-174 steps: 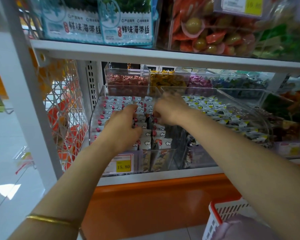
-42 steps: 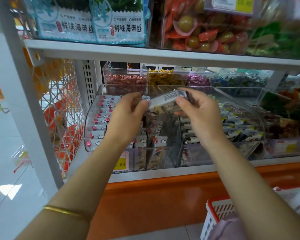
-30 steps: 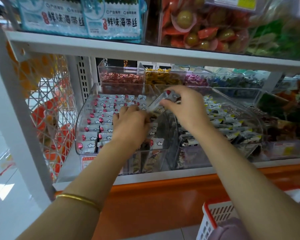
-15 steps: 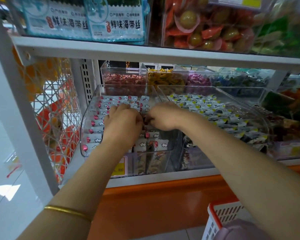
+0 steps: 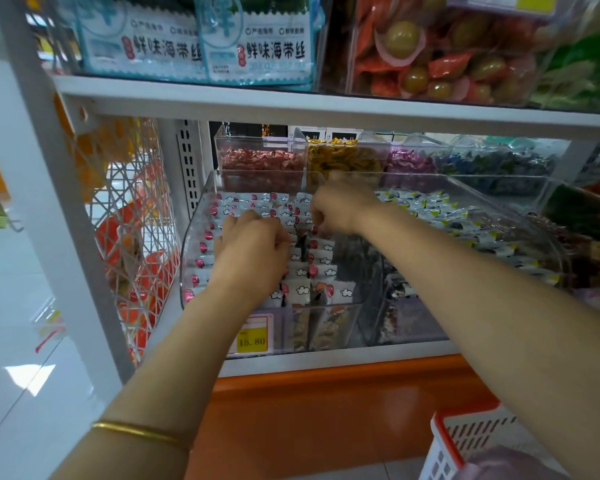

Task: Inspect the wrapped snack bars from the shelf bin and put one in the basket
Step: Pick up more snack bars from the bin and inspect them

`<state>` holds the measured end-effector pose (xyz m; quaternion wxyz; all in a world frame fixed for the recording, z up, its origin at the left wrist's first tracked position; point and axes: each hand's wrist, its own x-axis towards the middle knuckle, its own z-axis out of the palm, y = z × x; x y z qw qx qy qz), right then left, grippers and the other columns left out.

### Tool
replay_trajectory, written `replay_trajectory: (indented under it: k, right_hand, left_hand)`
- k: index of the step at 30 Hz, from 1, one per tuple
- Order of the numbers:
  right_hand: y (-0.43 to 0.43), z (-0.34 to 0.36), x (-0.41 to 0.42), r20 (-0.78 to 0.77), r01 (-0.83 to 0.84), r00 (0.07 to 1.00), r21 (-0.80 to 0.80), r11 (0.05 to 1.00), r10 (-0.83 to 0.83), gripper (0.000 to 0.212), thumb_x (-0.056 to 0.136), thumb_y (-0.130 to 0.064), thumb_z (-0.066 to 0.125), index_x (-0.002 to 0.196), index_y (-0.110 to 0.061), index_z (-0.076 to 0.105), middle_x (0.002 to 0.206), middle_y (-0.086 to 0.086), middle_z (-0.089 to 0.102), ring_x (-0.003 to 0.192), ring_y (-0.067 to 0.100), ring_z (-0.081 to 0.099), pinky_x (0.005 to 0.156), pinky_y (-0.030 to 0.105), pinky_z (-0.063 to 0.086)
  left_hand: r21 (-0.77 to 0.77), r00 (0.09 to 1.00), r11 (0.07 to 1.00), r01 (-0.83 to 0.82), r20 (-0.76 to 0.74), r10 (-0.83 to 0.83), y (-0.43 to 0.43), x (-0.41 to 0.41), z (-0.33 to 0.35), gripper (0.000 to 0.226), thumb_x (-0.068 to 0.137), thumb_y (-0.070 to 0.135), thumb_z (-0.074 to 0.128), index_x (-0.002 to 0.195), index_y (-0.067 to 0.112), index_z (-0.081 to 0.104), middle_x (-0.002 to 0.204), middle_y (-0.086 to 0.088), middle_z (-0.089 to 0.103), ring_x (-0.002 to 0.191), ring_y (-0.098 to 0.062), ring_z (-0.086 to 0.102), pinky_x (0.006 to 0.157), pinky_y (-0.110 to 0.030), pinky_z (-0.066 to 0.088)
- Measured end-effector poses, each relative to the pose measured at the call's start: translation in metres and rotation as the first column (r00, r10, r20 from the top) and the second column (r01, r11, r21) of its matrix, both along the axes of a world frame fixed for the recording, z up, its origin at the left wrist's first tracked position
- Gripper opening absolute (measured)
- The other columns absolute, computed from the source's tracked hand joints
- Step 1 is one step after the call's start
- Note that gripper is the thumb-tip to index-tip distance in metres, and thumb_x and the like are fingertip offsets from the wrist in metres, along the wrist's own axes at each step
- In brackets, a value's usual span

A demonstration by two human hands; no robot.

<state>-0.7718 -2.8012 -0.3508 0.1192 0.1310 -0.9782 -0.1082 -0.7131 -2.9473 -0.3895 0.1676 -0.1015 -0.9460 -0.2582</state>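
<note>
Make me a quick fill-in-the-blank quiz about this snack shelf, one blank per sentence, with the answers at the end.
1. The left hand and the right hand are both inside the clear ____ of snack bars.
2. The thin gold bracelet sits on the ____ wrist.
3. The white basket at the lower right has a ____ rim.
4. The price tag below the left hand is ____.

Missing words: bin; left; red; yellow.
</note>
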Motion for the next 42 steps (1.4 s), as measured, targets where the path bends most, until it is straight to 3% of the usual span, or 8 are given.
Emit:
replay_trajectory:
  k: [7, 13, 16, 21, 26, 29, 35, 42]
  right_hand:
    - [0.006, 0.004, 0.004, -0.001, -0.063, 0.998, -0.286, 0.956, 0.066, 0.006, 0.09, -0.014, 0.056, 0.089, -0.013, 0.062, 0.095, 0.002, 0.062, 0.095, 0.02, 0.055, 0.082, 0.036, 0.047]
    - [0.024, -0.006, 0.051, -0.365, -0.247, 0.93, -0.683, 0.687, -0.029, 0.004, 0.092, -0.014, 0.055, 0.089, -0.011, 0.056, 0.082, 0.002, 0.061, 0.073, 0.02, 0.058, 0.069, 0.035, 0.048]
    - [0.027, -0.007, 0.073, -0.489, -0.345, 0.86, -0.764, 0.545, -0.142, 0.005, 0.091, -0.012, 0.056, 0.086, -0.012, 0.054, 0.073, -0.008, 0.053, 0.065, 0.008, 0.052, 0.062, 0.017, 0.042]
    - [0.02, -0.013, 0.104, -0.302, -0.287, 0.939, -0.952, 0.111, -0.162, 0.015, 0.093, -0.009, 0.052, 0.08, -0.016, 0.053, 0.079, 0.007, 0.061, 0.058, 0.012, 0.062, 0.053, 0.025, 0.054]
    - [0.012, -0.02, 0.121, -0.11, -0.094, 0.994, -0.918, -0.386, 0.019, 0.008, 0.09, -0.006, 0.056, 0.084, -0.004, 0.061, 0.081, 0.008, 0.062, 0.066, 0.012, 0.063, 0.058, 0.023, 0.056]
    - [0.011, -0.022, 0.126, -0.086, 0.088, 0.969, -0.757, -0.647, 0.233, 0.007, 0.074, -0.006, 0.064, 0.079, -0.003, 0.066, 0.076, 0.007, 0.069, 0.067, 0.014, 0.067, 0.062, 0.022, 0.057]
    - [0.005, -0.026, 0.128, -0.063, 0.174, 0.947, -0.722, -0.669, 0.314, 0.025, 0.063, 0.001, 0.065, 0.088, 0.0, 0.065, 0.077, 0.008, 0.07, 0.07, 0.017, 0.07, 0.068, 0.022, 0.058]
    - [0.009, -0.026, 0.127, -0.002, 0.193, 0.964, -0.686, -0.702, 0.267, 0.015, 0.08, 0.008, 0.058, 0.088, -0.004, 0.063, 0.063, 0.004, 0.066, 0.058, 0.013, 0.065, 0.056, 0.022, 0.056]
  left_hand:
    - [0.096, 0.998, 0.994, 0.059, 0.005, -0.06, -0.006, 0.0, 0.0, 0.023, 0.092, 0.014, 0.049, 0.105, 0.015, 0.068, 0.115, -0.01, 0.059, 0.106, -0.033, 0.051, 0.092, -0.045, 0.045]
    - [0.241, 0.997, 0.968, 0.072, -0.039, -0.064, -0.01, 0.006, 0.002, 0.028, 0.094, 0.018, 0.051, 0.12, 0.012, 0.06, 0.127, -0.009, 0.055, 0.118, -0.025, 0.049, 0.097, -0.034, 0.042]
    - [0.34, 0.996, 0.936, 0.09, -0.057, -0.075, -0.011, 0.014, 0.004, 0.034, 0.095, 0.02, 0.051, 0.128, 0.012, 0.054, 0.126, -0.007, 0.056, 0.109, -0.018, 0.052, 0.086, -0.026, 0.041]
    - [0.673, 0.965, 0.73, 0.118, 0.095, -0.243, -0.013, 0.028, 0.005, 0.031, 0.098, 0.024, 0.044, 0.125, 0.012, 0.053, 0.099, 0.002, 0.064, 0.08, -0.009, 0.063, 0.055, -0.014, 0.048]
    - [0.915, 0.906, 0.403, -0.002, 0.173, -0.387, -0.023, 0.037, 0.008, 0.016, 0.095, 0.019, 0.05, 0.088, 0.012, 0.062, 0.07, 0.005, 0.066, 0.071, -0.009, 0.069, 0.058, -0.018, 0.053]
    - [0.952, 0.894, 0.297, -0.078, 0.199, -0.403, -0.03, 0.038, 0.009, 0.015, 0.093, 0.023, 0.053, 0.089, 0.01, 0.062, 0.087, -0.003, 0.065, 0.071, -0.009, 0.069, 0.058, -0.017, 0.052]
    - [0.974, 0.858, 0.128, -0.186, 0.224, -0.463, -0.039, 0.036, 0.009, 0.02, 0.081, 0.028, 0.064, 0.081, 0.011, 0.054, 0.071, -0.006, 0.061, 0.056, -0.01, 0.064, 0.05, -0.019, 0.052]
    - [0.97, 0.804, 0.022, -0.243, 0.214, -0.554, -0.036, 0.033, 0.006, 0.024, 0.07, 0.027, 0.069, 0.08, 0.013, 0.053, 0.062, -0.001, 0.054, 0.049, -0.007, 0.056, 0.044, -0.015, 0.048]
